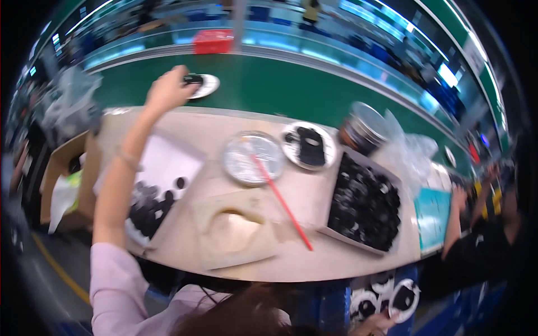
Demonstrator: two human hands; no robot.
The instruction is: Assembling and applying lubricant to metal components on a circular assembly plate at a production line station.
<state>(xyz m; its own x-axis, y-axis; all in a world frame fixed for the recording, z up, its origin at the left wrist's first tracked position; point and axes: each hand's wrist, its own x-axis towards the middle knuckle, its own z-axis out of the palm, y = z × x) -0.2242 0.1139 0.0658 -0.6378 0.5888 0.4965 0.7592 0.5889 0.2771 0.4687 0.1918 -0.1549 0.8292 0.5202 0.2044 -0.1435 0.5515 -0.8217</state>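
Observation:
My left hand point(170, 89) reaches to the green belt, its fingers closed on a black part point(193, 80) lying over a white round disc point(209, 87). Low on the right, my right hand point(376, 323) grips the edge of another white disc point(413, 307) that carries a black piece. Beneath it several similar discs point(365, 297) sit in a blue crate. On the table a third white disc point(290, 159) bears a black shaped part point(311, 148). Left of that are a round clear-covered dish point(252, 158) and a thin red stick point(286, 204) leaning across its edge.
A shallow white tray point(174, 154) holds black round pieces; a box point(358, 242) on the right holds many more. A beige board point(207, 252) lies in front. Behind stand a metal tin point(367, 120) and a plastic bag point(412, 154). A co-worker's hand point(458, 199) is at the right.

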